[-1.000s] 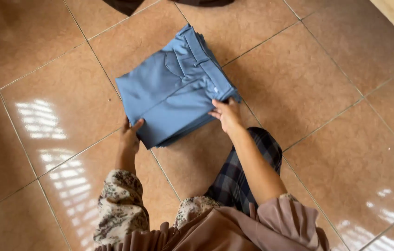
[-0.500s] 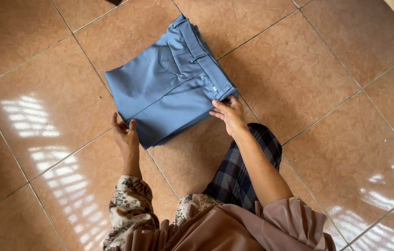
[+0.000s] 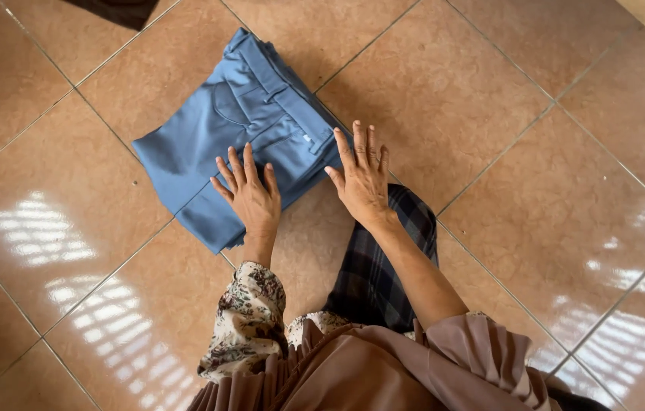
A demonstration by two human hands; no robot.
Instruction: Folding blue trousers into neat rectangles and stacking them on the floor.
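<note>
Floor: glossy tan tiled floor with pale grout lines and window glare, a smooth surface on which cloth would likely slide
Dark cloth: a scrap of dark fabric at the top edge, well apart from the hands
Folded trousers: blue folded trousers lying flat on the tiles just ahead of the knees, waistband and belt loops toward the upper right, folded leg edges toward the lower left
Handling, judged: light, soft and limp; the layers look apt to slip out of square if lifted by one corner; best taken from beneath along both long edges, or pressed flat from above
Left hand: left hand open, fingers spread, palm down on the near part of the trousers, gripping nothing
Right hand: right hand open, fingers straight, at the waistband corner; whether it touches the cloth cannot be told
Clothing: floral sleeve on the left arm, plaid cloth over the knee
</note>
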